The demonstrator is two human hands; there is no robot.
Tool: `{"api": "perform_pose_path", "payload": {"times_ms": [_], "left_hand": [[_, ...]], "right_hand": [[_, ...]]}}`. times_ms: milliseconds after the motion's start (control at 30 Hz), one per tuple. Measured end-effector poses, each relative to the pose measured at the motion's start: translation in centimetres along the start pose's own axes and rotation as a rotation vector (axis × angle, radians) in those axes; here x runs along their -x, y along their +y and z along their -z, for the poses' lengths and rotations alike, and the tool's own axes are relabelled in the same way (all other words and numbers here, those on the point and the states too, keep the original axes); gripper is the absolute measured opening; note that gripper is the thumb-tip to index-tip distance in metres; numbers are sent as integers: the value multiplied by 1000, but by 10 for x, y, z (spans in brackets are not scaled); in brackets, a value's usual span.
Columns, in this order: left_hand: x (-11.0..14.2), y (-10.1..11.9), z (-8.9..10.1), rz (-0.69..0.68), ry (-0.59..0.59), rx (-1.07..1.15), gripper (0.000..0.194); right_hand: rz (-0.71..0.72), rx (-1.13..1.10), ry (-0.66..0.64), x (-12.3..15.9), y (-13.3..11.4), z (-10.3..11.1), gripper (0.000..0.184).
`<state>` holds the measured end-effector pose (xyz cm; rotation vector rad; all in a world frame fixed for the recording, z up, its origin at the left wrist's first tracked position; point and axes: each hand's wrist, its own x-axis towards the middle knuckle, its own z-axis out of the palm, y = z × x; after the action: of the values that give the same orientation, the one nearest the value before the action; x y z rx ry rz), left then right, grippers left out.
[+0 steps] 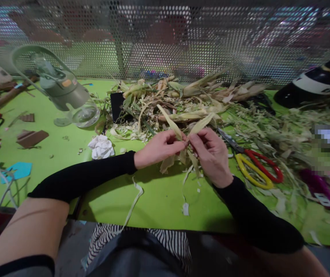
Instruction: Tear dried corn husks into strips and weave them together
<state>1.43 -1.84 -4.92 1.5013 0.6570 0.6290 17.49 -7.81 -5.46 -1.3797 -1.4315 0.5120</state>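
Pale yellow-green corn husk strips cross between my two hands over the front of the green table. My left hand is closed, its thumb and fingers pinching the husk from the left. From the right, my right hand pinches it too, fingertips meeting those of the left. Husk ends stick up above the fingers and hang below them. The exact point of grip is hidden by the fingers. Scissors with one red and one yellow handle lie just right of my right hand. Behind both hands spreads a heap of dry corn husks.
A clear-bottomed bottle with a grey-green top stands back left. A crumpled white tissue lies near my left forearm. A dark phone-like slab leans at the heap. A black bottle is back right. A perforated metal screen closes the table's rear.
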Motion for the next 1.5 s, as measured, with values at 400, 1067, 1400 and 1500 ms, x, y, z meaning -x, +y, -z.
{"api": "perform_pose_path", "payload": {"times_ms": [400,1067,1400,1500], "left_hand": [[6,-3,-10,39,-41,29,5],[-3,-5,1,38,93,123,10],[-6,-1,4,89,-41,110,17],[-8,1,3,90,-49,120,14]], "right_hand": [[-98,-148,-19,-6,13,6,34],[-107,184,-271,-8,1,12,14],[-189,-101,-332,-9,1,10,35],[-202,-132,-340,-9,2,10,32]]}}
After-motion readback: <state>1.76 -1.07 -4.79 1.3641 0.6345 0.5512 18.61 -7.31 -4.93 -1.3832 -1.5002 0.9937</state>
